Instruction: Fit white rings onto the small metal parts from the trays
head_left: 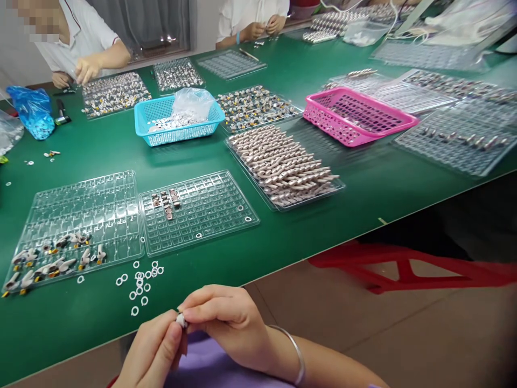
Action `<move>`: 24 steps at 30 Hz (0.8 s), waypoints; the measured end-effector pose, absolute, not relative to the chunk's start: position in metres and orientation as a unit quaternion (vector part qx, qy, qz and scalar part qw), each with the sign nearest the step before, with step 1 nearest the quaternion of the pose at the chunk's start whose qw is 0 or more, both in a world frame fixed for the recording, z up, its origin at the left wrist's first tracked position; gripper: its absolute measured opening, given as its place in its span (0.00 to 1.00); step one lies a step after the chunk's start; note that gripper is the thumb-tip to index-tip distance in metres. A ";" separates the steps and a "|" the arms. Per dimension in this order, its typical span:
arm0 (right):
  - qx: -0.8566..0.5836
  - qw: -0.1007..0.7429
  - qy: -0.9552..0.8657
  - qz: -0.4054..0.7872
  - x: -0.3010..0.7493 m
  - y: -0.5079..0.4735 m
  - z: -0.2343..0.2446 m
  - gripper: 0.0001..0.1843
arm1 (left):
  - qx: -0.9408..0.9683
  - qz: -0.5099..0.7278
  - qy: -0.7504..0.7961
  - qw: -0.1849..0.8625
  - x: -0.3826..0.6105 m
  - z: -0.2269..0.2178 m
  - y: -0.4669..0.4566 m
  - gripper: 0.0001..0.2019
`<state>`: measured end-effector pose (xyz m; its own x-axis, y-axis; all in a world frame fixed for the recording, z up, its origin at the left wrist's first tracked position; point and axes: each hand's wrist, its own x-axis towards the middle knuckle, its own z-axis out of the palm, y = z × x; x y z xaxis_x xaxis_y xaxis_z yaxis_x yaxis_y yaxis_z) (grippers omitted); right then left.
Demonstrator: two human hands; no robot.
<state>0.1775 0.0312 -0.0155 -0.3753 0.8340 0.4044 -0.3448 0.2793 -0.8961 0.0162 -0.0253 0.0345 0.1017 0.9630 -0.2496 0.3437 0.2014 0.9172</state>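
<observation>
Both my hands meet at the table's near edge around a small white part with a dark edge [181, 321]. My left hand [155, 345] pinches it between thumb and fingers, while the fingertips of my right hand [230, 318] grip it from the other side. Much of the part is hidden by the fingers. Just beyond lie several loose white rings [139, 283] on the green table. A clear tray [84, 207] at the left holds several small white, dark and yellow parts [52, 267]. Beside it, a gridded clear tray [210, 205] carries several small brownish-metal pieces [165, 202].
A tray heaped with pale stick-shaped parts [283, 167] stands right of centre. Behind are a blue basket [181, 133] with white pieces and a bag, and a pink basket [355, 129]. Two people [86, 32] work across the table. A red stool [363, 264] is below right.
</observation>
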 end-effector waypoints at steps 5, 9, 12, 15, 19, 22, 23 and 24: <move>-0.205 0.522 -0.594 0.577 0.177 0.031 -0.015 0.10 | 0.557 0.323 0.585 0.493 0.017 0.028 -0.026 0.23; -0.204 0.522 -0.592 0.579 0.177 0.031 -0.014 0.10 | 0.552 0.329 0.579 0.501 0.017 0.026 -0.027 0.22; -0.191 0.531 -0.593 0.575 0.177 0.031 -0.013 0.13 | 0.545 0.326 0.582 0.509 0.016 0.025 -0.029 0.22; -0.187 0.536 -0.593 0.571 0.178 0.031 -0.013 0.14 | 0.563 0.328 0.573 0.498 0.015 0.024 -0.028 0.21; -0.178 0.534 -0.594 0.575 0.178 0.031 -0.012 0.16 | 0.637 0.315 0.533 0.460 0.009 0.023 -0.024 0.18; -0.176 0.530 -0.611 0.561 0.177 0.032 -0.011 0.15 | 0.665 0.306 0.517 0.443 0.003 0.024 -0.021 0.17; -0.179 0.532 -0.618 0.551 0.177 0.032 -0.011 0.14 | 0.661 0.304 0.520 0.448 0.002 0.025 -0.021 0.17; -0.181 0.534 -0.623 0.542 0.177 0.033 -0.011 0.14 | 0.650 0.300 0.526 0.459 0.001 0.025 -0.021 0.17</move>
